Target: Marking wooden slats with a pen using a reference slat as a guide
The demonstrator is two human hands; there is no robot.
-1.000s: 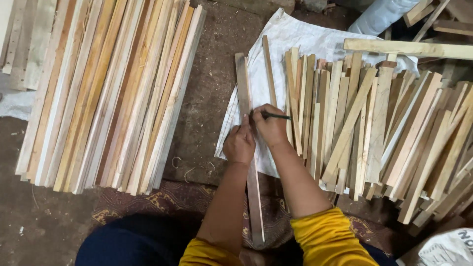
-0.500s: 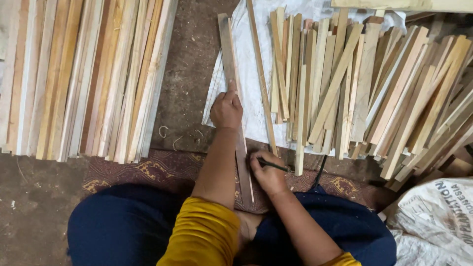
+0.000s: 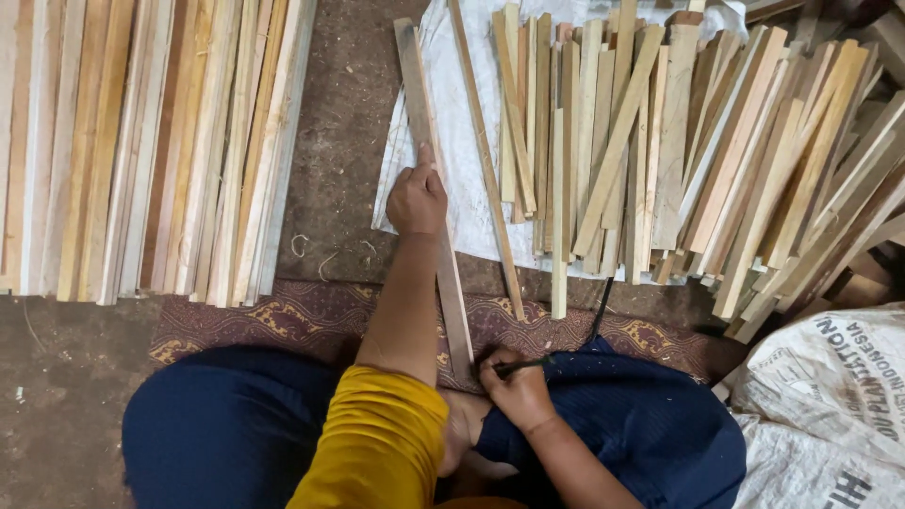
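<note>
We press our left hand (image 3: pixel 416 200) flat on the slat (image 3: pixel 434 198) | right hand (image 3: pixel 517 388) grips pencil (image 3: pixel 524 363) at its near end (slat runs straight away from us)

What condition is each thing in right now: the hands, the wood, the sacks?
Left hand: pressed flat on the long wooden strip.
Right hand: gripping a dark pencil, tip at the strip's near end.
Long wooden strip: lying flat, held down.
Left stack of strips: laid side by side, neat.
Right pile of strips: loose, crisscrossed on a white sheet.
White sack: bulging, lying at the right.
</note>
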